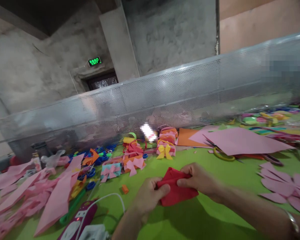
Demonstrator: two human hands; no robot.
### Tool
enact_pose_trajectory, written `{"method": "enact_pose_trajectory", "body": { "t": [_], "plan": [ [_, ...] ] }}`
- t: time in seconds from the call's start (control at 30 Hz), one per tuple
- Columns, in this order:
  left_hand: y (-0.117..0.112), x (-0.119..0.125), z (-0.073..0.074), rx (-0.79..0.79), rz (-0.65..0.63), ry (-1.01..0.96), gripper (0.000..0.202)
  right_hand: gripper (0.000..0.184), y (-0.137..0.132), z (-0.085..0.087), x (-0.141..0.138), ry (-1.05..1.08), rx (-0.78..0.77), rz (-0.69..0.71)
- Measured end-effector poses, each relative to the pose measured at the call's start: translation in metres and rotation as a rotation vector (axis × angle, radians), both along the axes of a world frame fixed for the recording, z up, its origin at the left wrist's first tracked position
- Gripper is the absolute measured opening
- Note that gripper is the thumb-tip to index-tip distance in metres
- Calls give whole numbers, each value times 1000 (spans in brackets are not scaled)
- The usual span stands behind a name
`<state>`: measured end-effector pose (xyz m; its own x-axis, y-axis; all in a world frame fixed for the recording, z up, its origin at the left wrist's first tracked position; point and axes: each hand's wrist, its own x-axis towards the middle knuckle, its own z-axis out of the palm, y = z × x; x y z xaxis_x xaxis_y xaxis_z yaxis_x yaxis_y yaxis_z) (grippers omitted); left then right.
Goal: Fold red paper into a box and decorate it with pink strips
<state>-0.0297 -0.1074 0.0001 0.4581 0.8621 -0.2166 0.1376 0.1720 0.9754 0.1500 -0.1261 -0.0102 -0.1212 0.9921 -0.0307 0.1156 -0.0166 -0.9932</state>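
Both my hands hold a folded piece of red paper (176,191) a little above the green table (215,206), near the front middle. My left hand (150,196) pinches its left edge with thumb and fingers closed. My right hand (200,180) grips its upper right part, fingers curled over the fold. A bracelet sits on my right wrist at the lower right corner.
Small paper gift boxes with bows (165,146) stand behind the hands. Pink paper sheets (240,140) and scissors (223,155) lie to the right, pink cut-outs (287,186) at the far right, pink scraps (27,193) at the left. A power strip (80,223) lies front left. A perforated metal screen (190,90) closes the back.
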Motion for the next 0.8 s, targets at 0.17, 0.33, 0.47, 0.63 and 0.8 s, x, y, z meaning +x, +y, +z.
{"method": "enact_pose_trajectory", "body": {
  "t": [0.17,0.33,0.47,0.63,0.8],
  "plan": [
    [-1,1,2,-15,2,-57,39,30,-1,2,0,-26,-9,-26],
    [-2,-2,2,-45,51,-69,35,28,-1,0,4,48,-51,78],
    [-4,-4,9,-134,58,-116,49,28,0,0,7,42,-20,120],
    [-2,-7,14,-249,-13,-142,54,19,6,-1,8,-118,218,49],
    [1,-11,9,-45,70,-187,51,38,4,6,14,-219,305,99]
  ]
}}
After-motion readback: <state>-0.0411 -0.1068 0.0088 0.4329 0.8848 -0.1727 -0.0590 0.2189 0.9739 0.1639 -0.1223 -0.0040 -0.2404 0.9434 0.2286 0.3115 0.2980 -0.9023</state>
